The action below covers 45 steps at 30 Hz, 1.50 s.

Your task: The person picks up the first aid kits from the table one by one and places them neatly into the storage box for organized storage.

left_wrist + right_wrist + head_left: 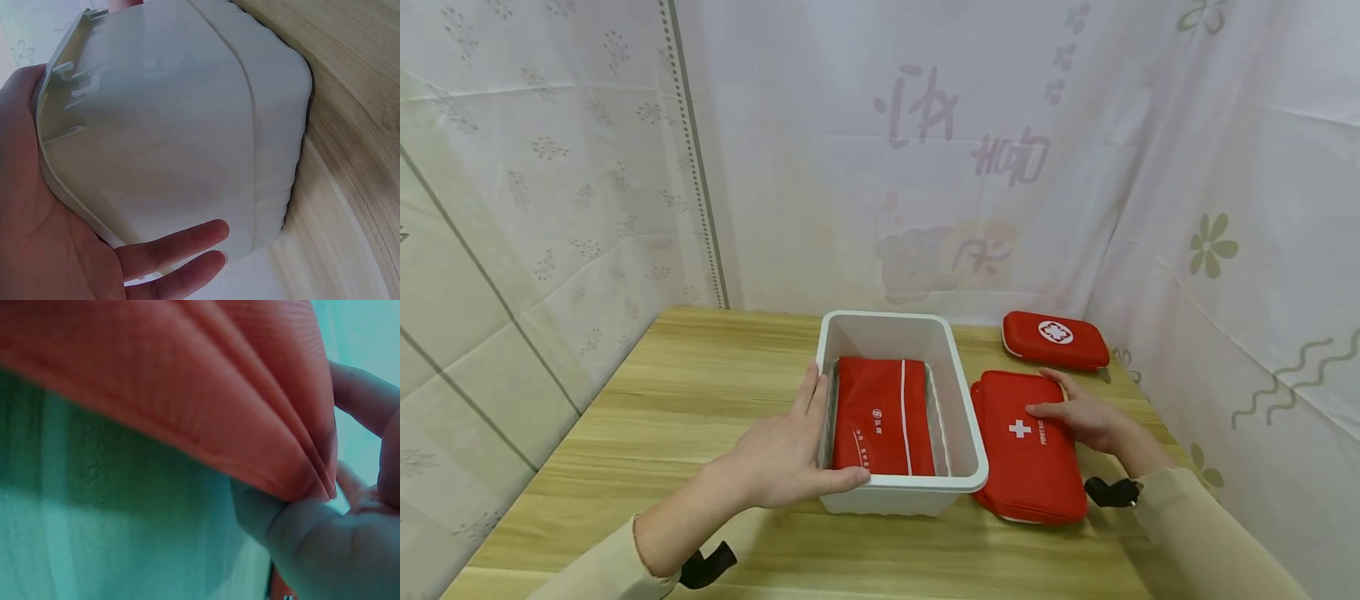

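My left hand (786,454) rests against the near left corner of a white plastic bin (966,417). Its thumb lies over the near rim, and straight, spread fingers run along the outer wall in the left wrist view. Inside the bin lies a red pouch (876,408) with a white stripe and white lettering. Right of the bin, my right hand (1086,417) grips the right edge of a red first aid kit (1018,475) marked with a white cross. In the right wrist view, thumb and fingers pinch the kit's red fabric (187,394), held off the table there.
A red hard-shell case (1037,337) with a round white emblem sits at the table's back right. The wood-grain table (715,367) ends at a patterned curtain (790,167) behind and at both sides. Black straps (707,567) hang at both wrists.
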Motion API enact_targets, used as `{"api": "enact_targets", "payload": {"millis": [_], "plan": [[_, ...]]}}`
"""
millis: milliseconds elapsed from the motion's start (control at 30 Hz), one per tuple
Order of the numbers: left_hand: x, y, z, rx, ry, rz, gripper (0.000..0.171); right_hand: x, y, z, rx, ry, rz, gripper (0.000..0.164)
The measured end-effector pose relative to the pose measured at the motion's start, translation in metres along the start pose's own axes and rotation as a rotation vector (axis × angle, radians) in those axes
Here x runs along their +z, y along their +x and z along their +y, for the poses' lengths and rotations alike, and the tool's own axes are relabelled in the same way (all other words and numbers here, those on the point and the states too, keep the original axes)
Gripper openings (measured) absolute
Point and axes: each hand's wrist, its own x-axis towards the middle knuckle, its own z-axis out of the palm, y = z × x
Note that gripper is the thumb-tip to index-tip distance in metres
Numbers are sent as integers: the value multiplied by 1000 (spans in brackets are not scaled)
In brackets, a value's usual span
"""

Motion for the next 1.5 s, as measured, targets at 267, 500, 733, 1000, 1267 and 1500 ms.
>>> {"api": "enact_targets", "payload": {"millis": [267,500,733,1000,1267,1500], "plan": [[1,1,0,0,-4,1,144,5,0,8,-72,76,-23,83],[1,1,-1,8,4,5,144,-1,-2,9,-102,126,-9,73],[1,0,-1,4,2,4,144,-5,-7,6,-143,129,47,78],[1,0,-1,6,-1,2,144,-8,-15,5,-203,226,61,66],[1,0,-1,11,8,10,143,-13,-26,-3,-223,319,48,55],[1,0,-1,8,7,8,144,-20,-40,-9,-239,344,49,56]]}}
